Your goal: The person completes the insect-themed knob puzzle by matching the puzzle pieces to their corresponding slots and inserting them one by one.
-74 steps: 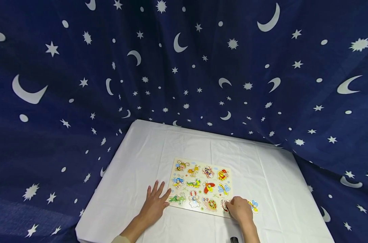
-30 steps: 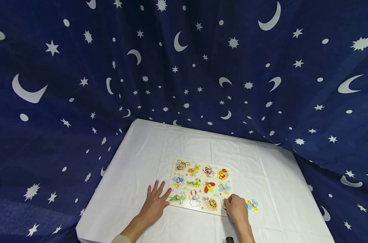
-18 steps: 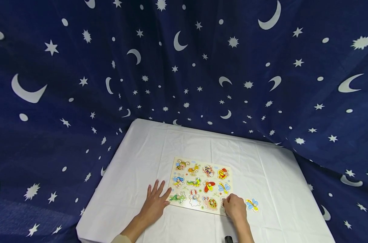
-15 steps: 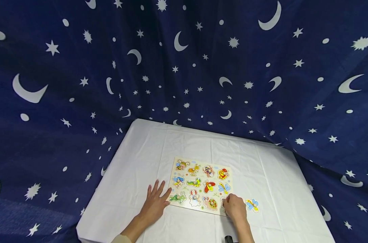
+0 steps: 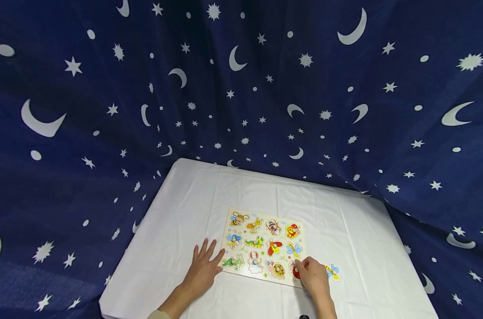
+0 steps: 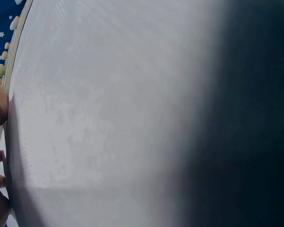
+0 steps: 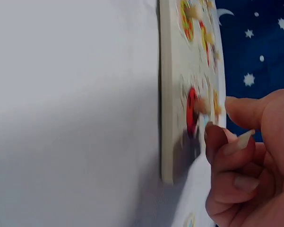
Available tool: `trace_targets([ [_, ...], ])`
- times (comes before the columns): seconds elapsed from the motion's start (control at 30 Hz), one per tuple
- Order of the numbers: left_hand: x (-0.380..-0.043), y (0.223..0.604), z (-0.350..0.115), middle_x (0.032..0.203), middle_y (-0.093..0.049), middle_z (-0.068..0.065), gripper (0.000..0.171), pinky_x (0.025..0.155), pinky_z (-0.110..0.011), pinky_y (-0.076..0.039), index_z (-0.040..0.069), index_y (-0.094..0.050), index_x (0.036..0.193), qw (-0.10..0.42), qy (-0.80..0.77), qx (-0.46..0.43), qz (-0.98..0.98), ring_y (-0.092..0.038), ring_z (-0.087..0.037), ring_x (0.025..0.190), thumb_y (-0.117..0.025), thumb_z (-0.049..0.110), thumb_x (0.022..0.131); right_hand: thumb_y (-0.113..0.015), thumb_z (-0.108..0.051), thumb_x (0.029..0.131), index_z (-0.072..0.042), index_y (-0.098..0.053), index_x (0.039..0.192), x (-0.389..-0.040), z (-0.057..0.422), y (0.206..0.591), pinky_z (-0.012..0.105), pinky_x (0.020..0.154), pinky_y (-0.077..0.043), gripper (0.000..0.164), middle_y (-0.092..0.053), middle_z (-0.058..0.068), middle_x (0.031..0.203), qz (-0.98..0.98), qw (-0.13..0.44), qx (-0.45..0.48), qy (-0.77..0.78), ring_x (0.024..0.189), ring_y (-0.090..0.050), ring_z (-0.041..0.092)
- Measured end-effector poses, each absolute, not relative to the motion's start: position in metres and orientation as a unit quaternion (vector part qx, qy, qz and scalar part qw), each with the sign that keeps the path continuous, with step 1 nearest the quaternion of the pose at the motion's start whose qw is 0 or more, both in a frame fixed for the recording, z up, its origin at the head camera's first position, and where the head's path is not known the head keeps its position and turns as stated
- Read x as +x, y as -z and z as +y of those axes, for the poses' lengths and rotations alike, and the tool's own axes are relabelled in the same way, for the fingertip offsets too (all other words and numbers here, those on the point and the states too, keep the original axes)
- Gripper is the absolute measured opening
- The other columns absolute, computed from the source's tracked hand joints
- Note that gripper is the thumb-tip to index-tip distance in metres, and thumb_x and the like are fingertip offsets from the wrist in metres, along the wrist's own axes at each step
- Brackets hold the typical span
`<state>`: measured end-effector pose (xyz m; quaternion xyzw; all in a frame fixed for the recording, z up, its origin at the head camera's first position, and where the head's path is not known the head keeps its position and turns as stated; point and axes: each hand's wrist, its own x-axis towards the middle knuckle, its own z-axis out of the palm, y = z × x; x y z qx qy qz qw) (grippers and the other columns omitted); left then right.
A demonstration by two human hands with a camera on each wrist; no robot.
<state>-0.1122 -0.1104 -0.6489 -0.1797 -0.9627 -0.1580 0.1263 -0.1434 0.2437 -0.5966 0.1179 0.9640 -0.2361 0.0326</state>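
A wooden puzzle board (image 5: 282, 285) with several insect pieces on it, many with knobs, lies on the white cloth. At its near right corner sits the red ladybug piece (image 7: 192, 111), its wooden knob standing up. My right hand (image 5: 314, 275) hovers just beside that piece; in the right wrist view its thumb and loosely bent fingers are apart from the knob. Just right of the board, partly behind this hand, lies a yellow-and-blue dragonfly piece (image 5: 334, 273). My left hand (image 5: 201, 269) rests with spread fingers at the board's left edge, touching it.
The white tablecloth (image 5: 197, 195) covers the table. A dark blue curtain (image 5: 241, 79) with moons and stars hangs around it. A small black object (image 5: 304, 317) shows at the bottom edge, near my right forearm.
My right hand, earlier pinching at the board's near right corner, has come away from the knob and drawn slightly right. More of the ladybug piece shows. The left hand stays in place.
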Motion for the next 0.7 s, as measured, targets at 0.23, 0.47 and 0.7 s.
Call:
trace_targets([
  [0.23,-0.112,0.65,-0.11,0.143,-0.039,-0.018,0.049,0.101,-0.064,-0.024,0.021,-0.055,0.13,0.131,0.155,-0.177,-0.963,-0.027,-0.044,0.134,-0.063,0.037,0.083,-0.062,-0.023,0.085,-0.001,-0.058,0.082,-0.141,0.272,0.592,0.033,0.046,-0.038,0.022,-0.061,0.011,0.062,0.962,-0.021,0.179,0.205,0.054,-0.054,0.024],
  [0.47,-0.111,0.649,-0.11,0.143,-0.039,-0.018,0.049,0.102,-0.064,-0.024,0.021,-0.054,0.13,0.127,0.143,-0.18,-0.965,-0.027,-0.044,0.135,-0.061,0.038,0.085,-0.059,-0.019,0.085,0.012,-0.049,0.107,-0.14,0.288,0.591,0.05,0.06,-0.047,0.039,-0.059,0.036,0.088,0.949,0.013,0.254,0.186,0.075,-0.06,0.048],
  [0.7,-0.113,0.65,-0.11,0.143,-0.039,-0.019,0.05,0.101,-0.065,-0.025,0.021,-0.055,0.129,0.126,0.134,-0.182,-0.966,-0.027,-0.045,0.134,-0.062,0.038,0.083,-0.056,-0.011,0.084,0.008,-0.055,0.098,-0.136,0.296,0.599,0.045,0.056,-0.046,0.024,-0.063,0.029,0.083,0.958,0.004,0.226,0.177,0.067,-0.061,0.038],
])
